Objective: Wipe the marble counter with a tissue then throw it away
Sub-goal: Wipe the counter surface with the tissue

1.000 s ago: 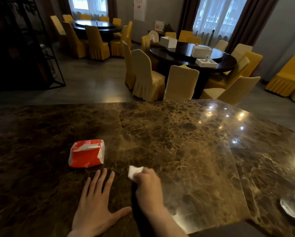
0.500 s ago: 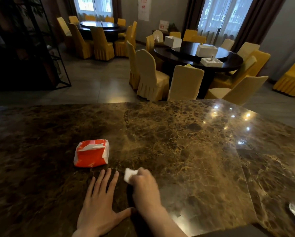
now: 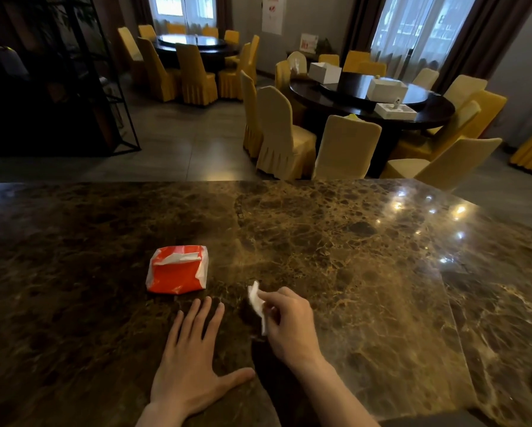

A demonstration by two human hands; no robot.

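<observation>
Fingers [image 3: 277, 298] of the right hand [image 3: 289, 322] pinch a crumpled tissue [image 3: 256, 301], lifted just off the worktop [image 3: 350, 257]; left hand [image 3: 193, 365] lies flat, empty, beside it. No bin visible.

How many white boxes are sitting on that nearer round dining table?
3: one at the table's back left, one toward the right, and a flatter one at the front right edge. Chairs may hide others.
</observation>
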